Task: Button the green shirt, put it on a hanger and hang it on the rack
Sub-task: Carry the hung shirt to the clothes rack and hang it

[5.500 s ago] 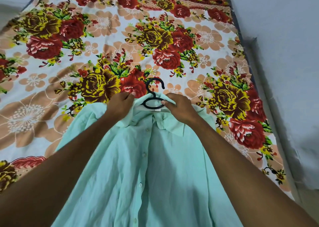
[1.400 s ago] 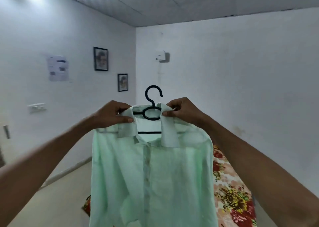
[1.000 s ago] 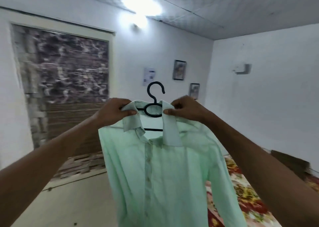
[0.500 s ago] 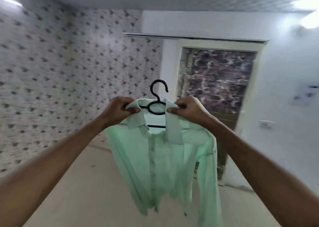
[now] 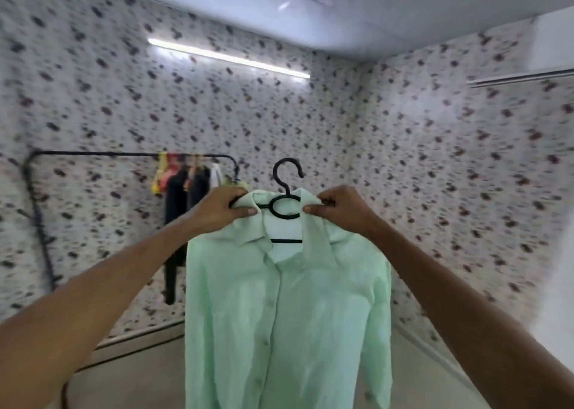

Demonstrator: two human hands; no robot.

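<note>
The pale green shirt (image 5: 285,309) hangs buttoned on a black hanger (image 5: 287,185), held up in front of me at chest height. My left hand (image 5: 223,206) pinches the left side of the collar together with the hanger's shoulder. On the other side my right hand (image 5: 338,206) grips the right collar side and the hanger the same way. The hanger's hook stands free above the collar. The black clothes rack (image 5: 93,155) stands against the patterned wall, to the left and beyond the shirt.
Several garments (image 5: 186,191), dark, yellow and white, hang at the right end of the rack's bar. The bar's left part is bare. A tube light (image 5: 228,57) glows on the wall above. Bare floor (image 5: 130,374) lies between me and the rack.
My view has swung further left, from the doorway to the patterned wall, and the rack has come into sight. Both hands keep the same hold on the collar and hanger.
</note>
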